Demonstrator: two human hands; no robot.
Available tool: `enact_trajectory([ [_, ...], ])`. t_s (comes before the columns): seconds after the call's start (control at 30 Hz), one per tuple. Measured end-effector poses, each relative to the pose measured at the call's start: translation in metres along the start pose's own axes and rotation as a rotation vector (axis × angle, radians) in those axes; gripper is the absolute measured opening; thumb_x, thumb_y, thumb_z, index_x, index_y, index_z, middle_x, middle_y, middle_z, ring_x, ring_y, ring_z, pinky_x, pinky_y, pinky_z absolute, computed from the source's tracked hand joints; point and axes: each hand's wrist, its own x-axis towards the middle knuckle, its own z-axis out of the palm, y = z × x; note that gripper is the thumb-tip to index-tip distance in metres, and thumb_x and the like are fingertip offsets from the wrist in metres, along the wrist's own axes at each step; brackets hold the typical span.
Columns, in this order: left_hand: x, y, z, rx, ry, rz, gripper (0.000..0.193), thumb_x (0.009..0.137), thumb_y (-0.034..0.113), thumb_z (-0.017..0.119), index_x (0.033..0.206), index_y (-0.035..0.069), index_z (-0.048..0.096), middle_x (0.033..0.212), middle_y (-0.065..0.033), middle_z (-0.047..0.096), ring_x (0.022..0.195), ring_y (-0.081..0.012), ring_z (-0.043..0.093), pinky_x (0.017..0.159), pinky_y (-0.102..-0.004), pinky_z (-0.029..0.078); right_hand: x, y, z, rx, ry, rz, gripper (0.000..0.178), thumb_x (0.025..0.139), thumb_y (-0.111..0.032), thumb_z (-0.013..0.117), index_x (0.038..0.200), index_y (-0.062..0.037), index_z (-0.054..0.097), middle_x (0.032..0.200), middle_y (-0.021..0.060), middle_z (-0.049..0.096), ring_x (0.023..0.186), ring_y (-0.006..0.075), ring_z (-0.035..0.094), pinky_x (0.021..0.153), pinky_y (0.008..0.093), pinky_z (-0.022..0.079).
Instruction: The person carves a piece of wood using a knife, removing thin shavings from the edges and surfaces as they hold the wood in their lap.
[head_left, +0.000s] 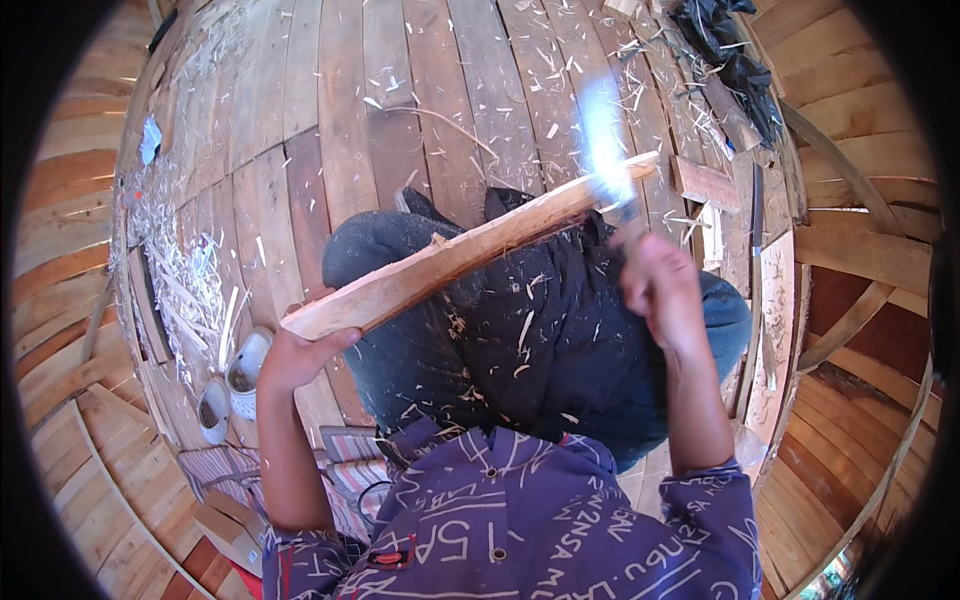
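Note:
A long, pale piece of wood (pixel 440 260) lies slantwise across my lap, its near end low on the left and its far end raised to the right. My left hand (pixel 298 358) is closed round the near end, thumb along the lower edge. In my right hand (pixel 662 285) is the handle of a knife, its blade (pixel 603 140) washed out by bright glare. The blade crosses the wood close to the far end; whether it touches cannot be made out. Small chips and shavings lie on my dark trousers (pixel 540 330).
Shavings (pixel 180 270) heap up on the left of the plank floor (pixel 340 90). Two pale shoes (pixel 243 375) stand near a striped mat (pixel 355 445) and a cardboard box (pixel 230 530). At right are a wood block (pixel 706 184), a long dark tool (pixel 757 205) and black plastic (pixel 735 65).

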Motion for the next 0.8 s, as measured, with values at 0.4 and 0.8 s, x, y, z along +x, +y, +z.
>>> enact_trajectory([
  [0.4,0.002,0.000,0.001,-0.018,0.026,-0.010,0.047,0.076,0.012,0.079,0.115,-0.002,0.057,0.099,-0.0030,0.064,0.090,-0.0094,0.057,0.080,-0.0269,0.047,-0.014,0.010,0.023,-0.218,-0.239,0.174,0.027,0.099,-0.028,0.050,0.102,-0.0047,0.063,0.058,-0.0030,0.050,0.047,0.0019,0.042,0.041,0.0181,0.030],
  [0.8,0.001,-0.002,-0.001,0.001,0.013,-0.058,0.049,0.075,0.012,0.079,0.118,-0.001,0.057,0.101,-0.0039,0.065,0.093,-0.0109,0.059,0.082,-0.0270,0.047,-0.009,0.011,0.006,-0.280,-0.150,0.028,0.035,0.097,-0.038,0.050,0.094,-0.0045,0.061,0.057,-0.0025,0.048,0.044,0.0021,0.040,0.040,0.0179,0.027],
])
